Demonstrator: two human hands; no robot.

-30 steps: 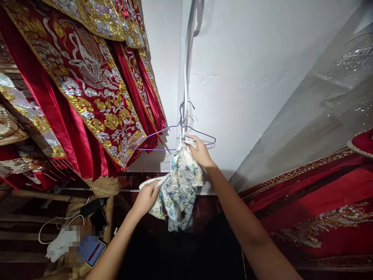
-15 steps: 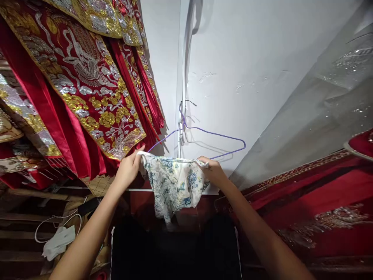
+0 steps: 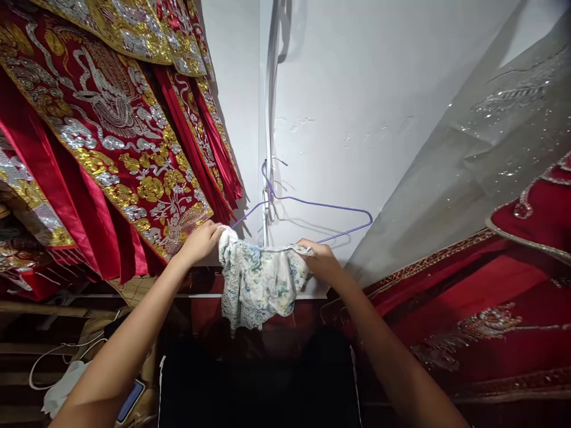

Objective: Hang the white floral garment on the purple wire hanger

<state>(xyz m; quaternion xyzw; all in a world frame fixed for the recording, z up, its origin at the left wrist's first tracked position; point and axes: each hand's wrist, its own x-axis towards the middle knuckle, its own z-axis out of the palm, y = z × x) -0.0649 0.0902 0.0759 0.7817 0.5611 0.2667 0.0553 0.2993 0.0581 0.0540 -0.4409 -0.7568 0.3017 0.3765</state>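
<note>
One floral cloth [image 3: 261, 282], white with blue-green print, is held up in front of the white wall [image 3: 357, 119], stretched between two hands along its top edge, with the rest hanging loose below. Left hand [image 3: 200, 241] grip is pinched tight on the cloth's left top corner; right hand [image 3: 320, 261] grip is pinched on the right top corner. One purple wire hanger [image 3: 312, 205] hangs on a wall hook just above and behind the cloth; its left arm runs down to the left hand's corner, its right arm sticks out clear past the right hand. Cannot tell if the cloth touches the wire. One white strip [image 3: 267, 119] runs vertically down the wall to the hook. Left of the hands: several red robes [image 3: 111, 137] with gold and silver embroidery, hanging close-packed; exact count unclear. Right side: one silvery sequinned fabric [image 3: 482, 142] slanting down, and more red embroidered fabric [image 3: 468, 309] under it. Bottom left: one white cable [image 3: 57, 351], one white crumpled cloth [image 3: 60, 392], one phone [image 3: 131, 399] with a lit screen, partly hidden by the left forearm.
</note>
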